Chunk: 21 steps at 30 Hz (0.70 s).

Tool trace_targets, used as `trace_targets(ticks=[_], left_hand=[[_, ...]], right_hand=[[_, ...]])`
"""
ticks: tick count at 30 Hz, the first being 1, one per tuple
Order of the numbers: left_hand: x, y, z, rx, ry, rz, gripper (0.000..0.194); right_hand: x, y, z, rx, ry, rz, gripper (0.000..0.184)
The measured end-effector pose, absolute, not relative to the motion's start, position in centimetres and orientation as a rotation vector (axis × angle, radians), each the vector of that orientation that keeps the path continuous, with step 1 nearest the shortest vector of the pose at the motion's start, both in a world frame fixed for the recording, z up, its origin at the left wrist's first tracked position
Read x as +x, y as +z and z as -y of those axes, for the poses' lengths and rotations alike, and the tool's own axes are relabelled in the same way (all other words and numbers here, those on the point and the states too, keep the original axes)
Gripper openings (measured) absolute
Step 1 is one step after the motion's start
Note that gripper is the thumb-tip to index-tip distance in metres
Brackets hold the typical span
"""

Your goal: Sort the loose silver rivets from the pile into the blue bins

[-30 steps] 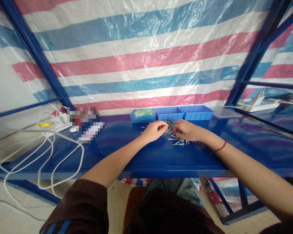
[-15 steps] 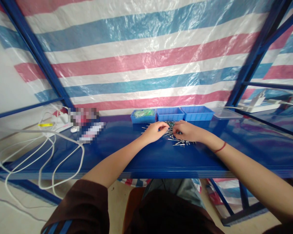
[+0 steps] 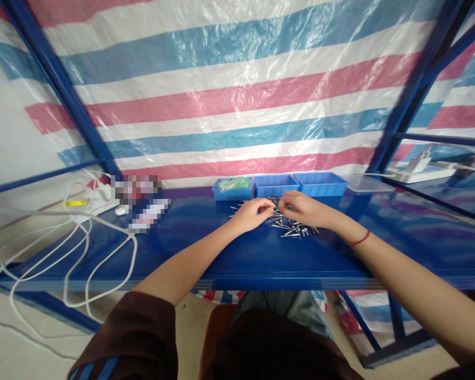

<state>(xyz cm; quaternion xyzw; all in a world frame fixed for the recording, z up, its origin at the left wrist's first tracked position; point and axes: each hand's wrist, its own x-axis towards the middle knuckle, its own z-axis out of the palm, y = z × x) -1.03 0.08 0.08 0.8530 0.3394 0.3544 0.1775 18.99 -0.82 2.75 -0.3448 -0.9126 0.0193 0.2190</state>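
A loose pile of silver blind rivets lies on the blue table, partly covered by my hands. My left hand is over the pile's left part, thumb and forefinger pinched together. Just across from it, my right hand is also closed in a pinch, its fingertips close to the left ones. A small dark green bit shows between the two hands. Whatever the fingertips hold is too small to make out.
Behind the pile stand three blue bins in a row: a left bin with green-and-clear plastic packets, a middle bin and a right bin. A clear lid lies beside them. White cables loop at the left.
My right hand has risen slightly and shifted back, uncovering more rivets beneath it. My left hand has stayed nearly in place, still pinched.
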Motion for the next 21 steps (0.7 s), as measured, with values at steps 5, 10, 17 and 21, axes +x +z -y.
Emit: trace_targets(ticks=[5,10,17,21], left_hand=[[-0.9,0.0,-0.1,2.312,1.059,-0.965,0.026],[-0.6,0.8,0.7,2.201,1.181,-0.952,0.024],[-0.5,1.4,1.1,2.135,1.304,-0.844,0.024],[-0.5,1.5,1.0,2.136,1.375,-0.852,0.019]], right_hand=[[18.2,3.0,1.2,-1.007,0.411,2.234,0.023],[17.3,3.0,1.7,-0.973,0.744,2.059,0.03],[16.7,3.5,2.4,-0.846,1.158,1.799,0.029],[16.7,3.3,2.5,-0.8,1.341,1.627,0.028]])
